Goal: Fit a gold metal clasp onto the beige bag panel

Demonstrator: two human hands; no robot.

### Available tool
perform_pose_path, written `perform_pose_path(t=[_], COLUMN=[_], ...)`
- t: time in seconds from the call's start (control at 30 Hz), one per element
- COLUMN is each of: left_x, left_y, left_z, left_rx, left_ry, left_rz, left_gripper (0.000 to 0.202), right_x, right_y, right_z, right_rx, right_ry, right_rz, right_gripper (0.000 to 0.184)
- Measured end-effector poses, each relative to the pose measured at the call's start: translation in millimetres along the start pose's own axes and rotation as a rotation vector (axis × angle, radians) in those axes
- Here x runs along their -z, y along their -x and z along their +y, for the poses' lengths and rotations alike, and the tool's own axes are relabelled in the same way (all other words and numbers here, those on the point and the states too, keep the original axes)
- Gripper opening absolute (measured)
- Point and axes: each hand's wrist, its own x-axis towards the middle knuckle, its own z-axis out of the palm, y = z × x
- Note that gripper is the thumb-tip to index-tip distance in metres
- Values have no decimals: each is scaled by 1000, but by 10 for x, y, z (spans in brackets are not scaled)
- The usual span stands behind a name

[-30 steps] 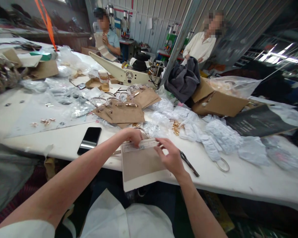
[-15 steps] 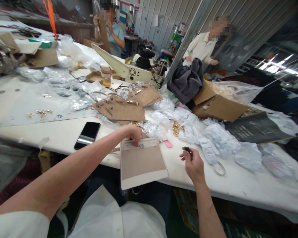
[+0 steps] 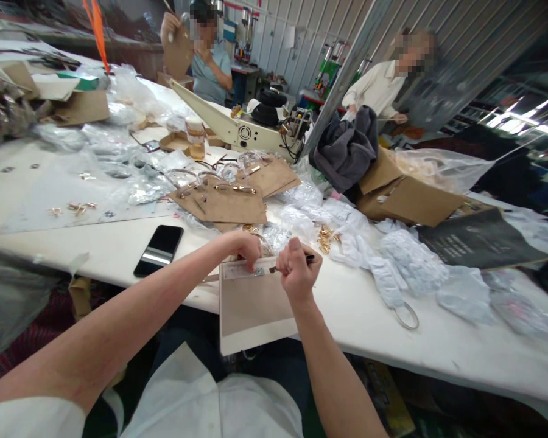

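A tan and white flat panel (image 3: 251, 307) lies at the near edge of the white table (image 3: 119, 258), hanging partly over it. My left hand (image 3: 245, 246) is closed with its fingertips pressing a small metal fitting (image 3: 259, 271) at the panel's top strip. My right hand (image 3: 296, 267) is a fist round a dark-handled tool (image 3: 309, 258) whose tip points left at that fitting.
A black phone (image 3: 159, 249) lies left of my arm. Brown card pieces (image 3: 235, 204), gold hardware (image 3: 324, 236), white wrapped bundles (image 3: 406, 255), a cardboard box (image 3: 406, 194) and clear bags cover the table. Two other people stand beyond the far side.
My right hand left the panel, picked up the dark-handled tool from the table to the right, and brought it back to the fitting. My left hand stayed on the panel.
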Motion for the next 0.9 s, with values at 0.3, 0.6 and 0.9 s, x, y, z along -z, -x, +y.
perform_pose_path(t=[0.3, 0.6, 0.9], left_x=[19, 22, 41], left_y=[-73, -291, -480], left_z=[-20, -165, -119], left_rx=[31, 33, 44], left_ry=[-31, 27, 30], left_rz=[-22, -107, -280], left_gripper=[26, 31, 49], right_x=[22, 5, 39], right_y=[51, 81, 124], right_z=[205, 180, 223], right_rx=[-9, -23, 41], right_ry=[-2, 75, -28], right_rz=[-60, -100, -156], right_gripper=[62, 53, 64])
